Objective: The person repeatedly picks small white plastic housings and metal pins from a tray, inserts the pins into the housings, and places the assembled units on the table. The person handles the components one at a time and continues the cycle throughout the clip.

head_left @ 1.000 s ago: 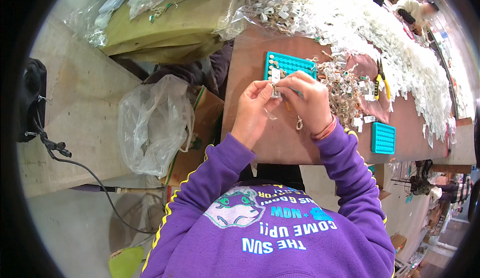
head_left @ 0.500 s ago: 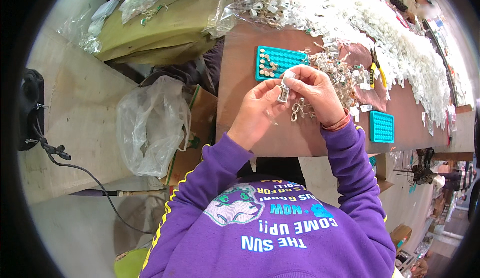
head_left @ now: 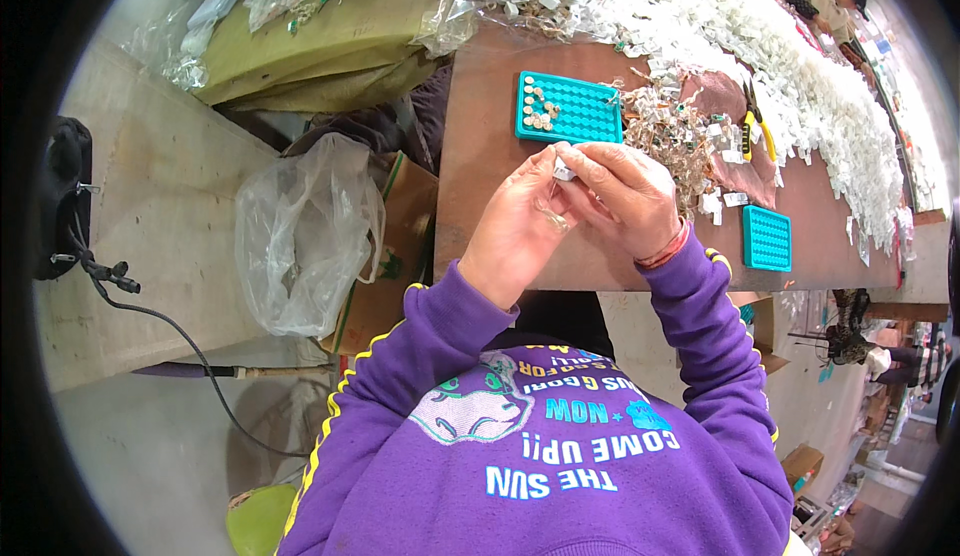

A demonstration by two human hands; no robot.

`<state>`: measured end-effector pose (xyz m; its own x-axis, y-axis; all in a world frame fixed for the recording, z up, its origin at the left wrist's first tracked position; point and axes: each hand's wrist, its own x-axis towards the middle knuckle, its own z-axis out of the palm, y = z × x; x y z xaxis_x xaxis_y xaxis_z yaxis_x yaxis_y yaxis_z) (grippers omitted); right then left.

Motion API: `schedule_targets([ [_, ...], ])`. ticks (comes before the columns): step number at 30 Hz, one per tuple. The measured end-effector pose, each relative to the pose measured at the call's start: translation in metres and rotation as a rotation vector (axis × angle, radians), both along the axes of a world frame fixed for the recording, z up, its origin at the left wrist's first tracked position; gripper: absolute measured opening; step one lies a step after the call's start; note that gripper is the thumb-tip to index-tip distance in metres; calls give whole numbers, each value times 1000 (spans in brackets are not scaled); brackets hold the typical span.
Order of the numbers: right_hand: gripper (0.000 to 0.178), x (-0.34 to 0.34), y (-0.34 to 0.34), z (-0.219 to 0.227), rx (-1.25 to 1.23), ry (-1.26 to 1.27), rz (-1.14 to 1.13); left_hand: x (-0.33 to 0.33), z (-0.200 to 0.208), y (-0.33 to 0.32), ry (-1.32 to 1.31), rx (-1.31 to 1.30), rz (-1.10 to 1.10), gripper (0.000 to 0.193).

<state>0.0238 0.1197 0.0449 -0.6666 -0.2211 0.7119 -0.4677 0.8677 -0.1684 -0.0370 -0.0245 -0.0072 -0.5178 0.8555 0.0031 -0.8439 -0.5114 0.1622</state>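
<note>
My left hand (head_left: 518, 224) and my right hand (head_left: 632, 198) meet above the table's near edge, fingertips pinched together. Between them is a small white case (head_left: 563, 171), mostly covered by the fingers. A thin pale cord (head_left: 551, 214) hangs from it against my left palm. Just beyond my hands lies a teal dimpled tray (head_left: 592, 106), with several small round metal discs, like button cells (head_left: 541, 119), at its left side. To the right of my right hand a tangle of small cased pieces with cords (head_left: 668, 131) covers the tabletop.
A large heap of small white pieces (head_left: 760, 66) runs along the far side. Yellow-handled cutters (head_left: 750, 136) rest on a pinkish cloth (head_left: 718, 101). A second teal tray (head_left: 768, 239) lies right. A clear plastic bag (head_left: 305, 241) hangs left; another person (head_left: 822, 1) sits far right.
Both hands have closed in around the case, which showed its compartment of metal parts before and is now mostly covered. My right fingers have curled down over it.
</note>
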Motion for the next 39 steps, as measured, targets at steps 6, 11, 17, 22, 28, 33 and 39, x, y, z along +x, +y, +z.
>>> schedule_targets([
  [6, 30, 0, 4, -7, 73, -9, 41, 4, -13, -5, -13, 224, -130, 20],
  [11, 27, 2, 6, -10, 78, -5, 37, 13, -6, -10, -120, -72, -86, 20],
  [17, 25, 4, -3, -17, -136, -52, -99, 8, -11, -7, -20, -139, 45, 19],
  [22, 15, 17, 13, -25, -446, -358, -459, 0, -29, -4, 294, -457, 426, 20],
  [28, 12, -6, 29, -57, -17, -415, -425, 2, -38, -9, 312, -380, 467, 15],
  [33, 11, -19, 37, -63, 68, -383, -421, 0, -35, -9, 313, -366, 459, 17],
  [39, 10, -22, 36, -59, 92, -389, -370, 0, -31, -9, 252, -416, 369, 18],
])
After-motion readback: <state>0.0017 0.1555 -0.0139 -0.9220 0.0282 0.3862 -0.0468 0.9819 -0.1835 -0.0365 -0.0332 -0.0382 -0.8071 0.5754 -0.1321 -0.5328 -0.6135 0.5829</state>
